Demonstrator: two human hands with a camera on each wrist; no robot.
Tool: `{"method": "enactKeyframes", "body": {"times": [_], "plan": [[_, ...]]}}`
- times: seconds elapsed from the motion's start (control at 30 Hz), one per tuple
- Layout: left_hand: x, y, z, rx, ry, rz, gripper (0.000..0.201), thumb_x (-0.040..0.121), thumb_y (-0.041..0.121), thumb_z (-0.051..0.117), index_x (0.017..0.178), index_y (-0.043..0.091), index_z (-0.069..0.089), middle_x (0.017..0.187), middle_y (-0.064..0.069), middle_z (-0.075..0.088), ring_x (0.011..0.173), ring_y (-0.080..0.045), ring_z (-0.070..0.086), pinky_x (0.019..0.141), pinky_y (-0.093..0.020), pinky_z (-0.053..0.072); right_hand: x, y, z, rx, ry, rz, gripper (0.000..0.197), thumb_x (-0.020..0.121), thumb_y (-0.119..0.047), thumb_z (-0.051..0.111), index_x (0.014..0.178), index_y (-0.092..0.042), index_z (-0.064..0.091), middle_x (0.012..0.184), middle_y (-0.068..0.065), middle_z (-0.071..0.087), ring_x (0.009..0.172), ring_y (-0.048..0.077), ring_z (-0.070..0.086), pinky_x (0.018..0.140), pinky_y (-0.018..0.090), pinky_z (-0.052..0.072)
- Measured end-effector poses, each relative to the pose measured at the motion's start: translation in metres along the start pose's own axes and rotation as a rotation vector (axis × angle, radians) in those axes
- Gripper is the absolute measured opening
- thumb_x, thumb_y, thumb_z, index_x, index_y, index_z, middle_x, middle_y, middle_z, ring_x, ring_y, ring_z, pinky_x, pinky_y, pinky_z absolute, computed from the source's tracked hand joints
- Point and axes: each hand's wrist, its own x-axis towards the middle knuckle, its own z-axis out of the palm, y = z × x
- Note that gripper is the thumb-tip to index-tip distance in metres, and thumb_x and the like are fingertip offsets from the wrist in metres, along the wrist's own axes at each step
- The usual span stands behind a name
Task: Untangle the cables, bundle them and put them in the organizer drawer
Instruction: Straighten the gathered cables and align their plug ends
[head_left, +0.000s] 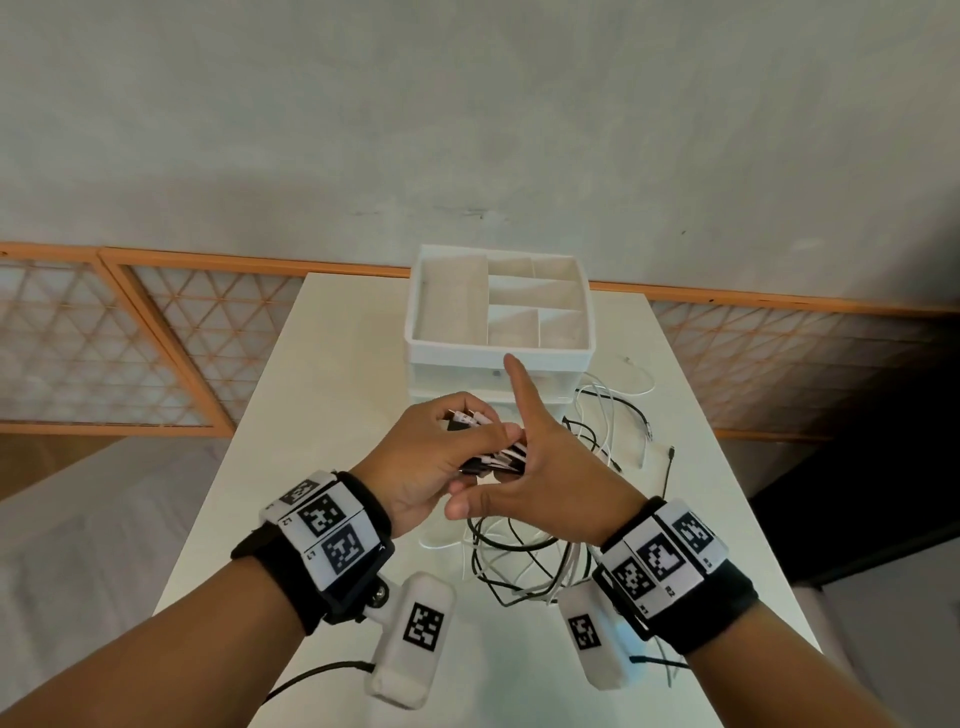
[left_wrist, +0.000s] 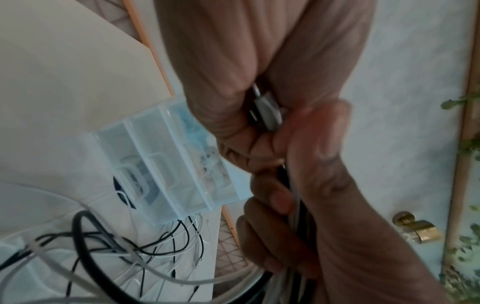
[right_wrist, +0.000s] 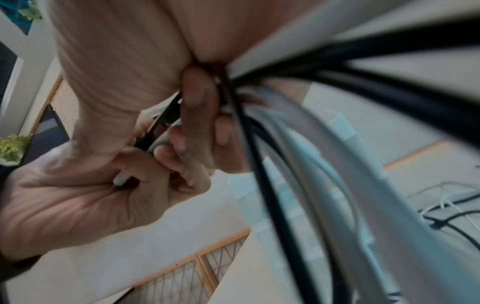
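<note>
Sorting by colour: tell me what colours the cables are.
Black and white cables; head view shows them best.

This looks like a room in a home rather than a lab or workshop. A plain white rectangular table (head_left: 332, 364) stands against a pale, slightly scuffed plaster wall (head_left: 467, 130), along whose foot runs a low orange-framed wooden lattice screen (head_left: 156, 332). From the left wrist view a pale panelled door (left_wrist: 405, 123) with a polished brass handle (left_wrist: 418, 228) shows, with green leafy foliage (left_wrist: 467, 257) beside its frame, and a white plastic desktop organizer with divided compartments (head_left: 498, 348) sits on the table.
</note>
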Motion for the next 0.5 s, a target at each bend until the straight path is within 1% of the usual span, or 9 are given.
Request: {"method": "enactKeyframes", "body": {"times": [0.07,0.1,0.17,0.2,0.23,0.3,0.33,0.4,0.5], "plan": [[0.003,0.002,-0.002,-0.023,0.104,0.047,0.015,0.081,0.001,0.075,0.078,0.005,0.06,0.067,-0.015,0.056,0.045,-0.017,0.048,0.035,-0.019,0.03,0.001,0.006,-0.003,0.062,0.021,0.023,0.118,0.071,-0.016,0.09,0.154,-0.04,0.009,0.07,-0.021,0.069,0.066,-0.003,0.064,0.067,0.012,0.048],[0.003,0.004,-0.005,-0.061,0.152,0.052,0.017,0.081,0.0,0.074,0.076,0.006,0.059,0.064,-0.014,0.055,0.046,-0.017,0.047,0.034,-0.019,0.03,0.001,0.01,-0.005,0.073,0.026,0.046,0.098,0.074,-0.014,0.088,0.149,-0.034,0.029,0.06,-0.018,0.064,0.055,0.001,0.057,0.058,0.015,0.046],[0.003,0.008,-0.02,-0.142,0.2,0.001,0.018,0.082,0.004,0.075,0.076,0.009,0.058,0.065,-0.011,0.057,0.052,-0.018,0.049,0.037,-0.019,0.039,0.001,0.024,-0.011,-0.004,0.071,0.096,0.043,0.082,-0.013,0.081,0.12,-0.018,0.061,0.058,-0.012,0.061,0.048,0.003,0.052,0.052,0.021,0.043],[0.002,0.008,-0.027,-0.141,0.191,-0.051,0.017,0.082,0.008,0.076,0.079,0.01,0.059,0.07,-0.011,0.061,0.058,-0.021,0.054,0.045,-0.022,0.049,0.001,0.033,-0.014,-0.088,0.11,0.09,0.02,0.086,-0.011,0.075,0.104,-0.012,0.067,0.061,-0.012,0.061,0.049,0.001,0.052,0.055,0.021,0.043],[0.002,0.006,-0.035,-0.068,0.18,-0.099,0.02,0.081,0.016,0.078,0.086,0.01,0.06,0.08,-0.011,0.066,0.067,-0.024,0.06,0.06,-0.029,0.058,0.0,0.038,-0.016,-0.171,0.146,0.062,0.005,0.087,-0.008,0.07,0.091,-0.01,0.068,0.064,-0.014,0.062,0.054,-0.001,0.054,0.06,0.019,0.044],[0.004,0.003,-0.046,0.365,0.227,-0.086,0.042,0.079,0.037,0.079,0.109,0.014,0.058,0.108,-0.006,0.067,0.095,-0.025,0.063,0.089,-0.039,0.054,0.002,0.038,-0.014,-0.327,0.149,0.016,0.012,0.085,-0.004,0.064,0.08,-0.015,0.067,0.07,-0.014,0.063,0.065,-0.002,0.057,0.066,0.017,0.043],[0.005,0.005,-0.044,0.582,0.276,0.011,0.05,0.08,0.045,0.075,0.119,0.019,0.056,0.117,-0.001,0.062,0.106,-0.02,0.06,0.095,-0.037,0.049,0.004,0.033,-0.01,-0.408,0.115,-0.007,0.015,0.083,-0.003,0.063,0.078,-0.017,0.065,0.071,-0.013,0.062,0.066,-0.001,0.056,0.065,0.016,0.041],[0.003,0.014,-0.024,0.782,0.217,0.258,0.052,0.086,0.056,0.062,0.128,0.026,0.055,0.123,0.006,0.06,0.114,-0.011,0.056,0.099,-0.031,0.044,0.013,0.018,-0.001,-0.544,0.066,-0.112,0.017,0.082,-0.001,0.06,0.082,-0.018,0.061,0.074,-0.012,0.06,0.068,0.004,0.057,0.063,0.015,0.038],[0.002,0.019,0.017,0.877,-0.002,0.326,0.054,0.087,0.075,0.035,0.118,0.037,0.056,0.112,0.008,0.067,0.103,-0.009,0.062,0.095,-0.033,0.048,0.025,-0.007,0.007,-0.543,0.15,-0.336,0.019,0.089,0.003,0.055,0.104,-0.005,0.064,0.097,0.005,0.066,0.088,0.013,0.06,0.078,0.025,0.046]]}}
